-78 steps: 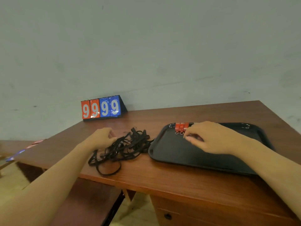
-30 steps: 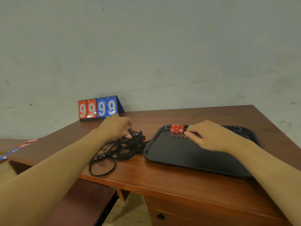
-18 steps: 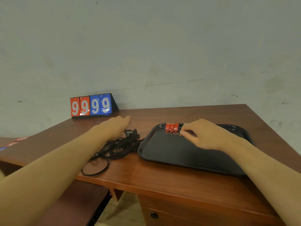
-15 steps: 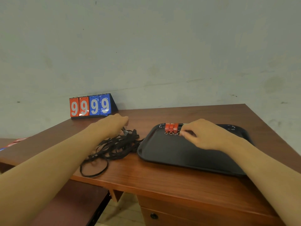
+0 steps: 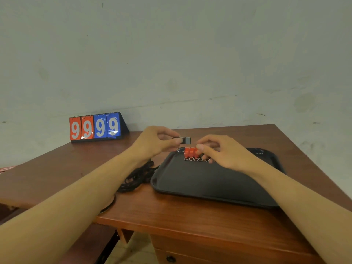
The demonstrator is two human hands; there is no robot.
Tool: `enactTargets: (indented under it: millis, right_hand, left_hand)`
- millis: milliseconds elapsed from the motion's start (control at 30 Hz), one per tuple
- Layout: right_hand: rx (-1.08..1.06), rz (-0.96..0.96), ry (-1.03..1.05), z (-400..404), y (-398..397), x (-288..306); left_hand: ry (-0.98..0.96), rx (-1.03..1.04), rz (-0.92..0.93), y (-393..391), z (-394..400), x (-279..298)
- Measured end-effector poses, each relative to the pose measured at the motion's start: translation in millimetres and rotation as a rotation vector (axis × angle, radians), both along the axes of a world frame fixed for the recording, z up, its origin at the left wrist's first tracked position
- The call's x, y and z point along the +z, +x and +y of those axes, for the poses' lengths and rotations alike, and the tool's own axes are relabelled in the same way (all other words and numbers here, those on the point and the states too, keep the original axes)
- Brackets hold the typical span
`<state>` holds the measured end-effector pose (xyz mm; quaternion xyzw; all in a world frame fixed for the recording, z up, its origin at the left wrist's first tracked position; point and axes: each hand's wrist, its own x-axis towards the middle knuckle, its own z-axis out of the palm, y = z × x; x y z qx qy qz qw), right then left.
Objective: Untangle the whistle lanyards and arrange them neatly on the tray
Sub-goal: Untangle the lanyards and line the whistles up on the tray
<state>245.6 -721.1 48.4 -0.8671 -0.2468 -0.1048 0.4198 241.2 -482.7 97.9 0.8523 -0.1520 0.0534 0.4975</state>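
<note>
A person's two bare forearms reach in from the bottom corners of the frame toward the middle, over a reddish-brown wooden bench. The left hand is raised just above the far left corner of a black tray that lies right of centre on the bench. Its grip is narrow: thumb and fingertips pinch a small dark clip with a silvery end, which juts toward the right hand. The right hand is over the far part of the tray, fingers curled and close together, its fingertips down among a short row of red whistles that stand side by side along the tray's far edge. Below the whistles a line of small metal rings lies on the tray floor. Whether the right hand actually holds a whistle or a ring, or only touches them, cannot be told, since the fingers hide the contact. The black lanyards lie in a tangled heap on the bench just left of the tray, partly hidden beneath the left forearm, with one loop trailing toward the near edge of the bench. In the middle left of the frame, at the back of the bench against a pale, stained wall, stands a flip scoreboard showing two orange and two blue cards, each with a 9. At the lower centre a drawer knob shows on the bench front.
</note>
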Motion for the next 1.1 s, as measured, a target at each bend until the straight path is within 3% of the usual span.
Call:
enactTargets:
  millis: [167, 267, 400, 533, 800, 967, 1100]
  right_hand:
    - [0.005, 0.106, 0.235, -6, -2, 4]
    - [-0.079, 0.118, 0.267, -11, 3, 5]
    - [-0.142, 0.206, 0.517, -16, 14, 5]
    - [-0.175, 0.275, 0.704, -29, 16, 11]
    - [-0.222, 0.419, 0.686, -39, 20, 7]
    - [-0.368, 0.430, 0.381, -45, 26, -3]
    - [-0.423, 0.449, 0.358, -51, 29, -3]
  left_hand:
    - [-0.270, -0.076, 0.058, 1, -40, -22]
    - [-0.289, -0.116, 0.077, 7, -45, -29]
    - [-0.032, -0.083, -0.062, 10, -39, -31]
    - [0.314, 0.168, -0.257, 20, 1, -36]
    - [0.562, 0.291, -0.162, 13, 94, -98]
    - [0.514, 0.273, -0.176, 16, 98, -105]
    - [0.477, 0.264, -0.154, 16, 100, -106]
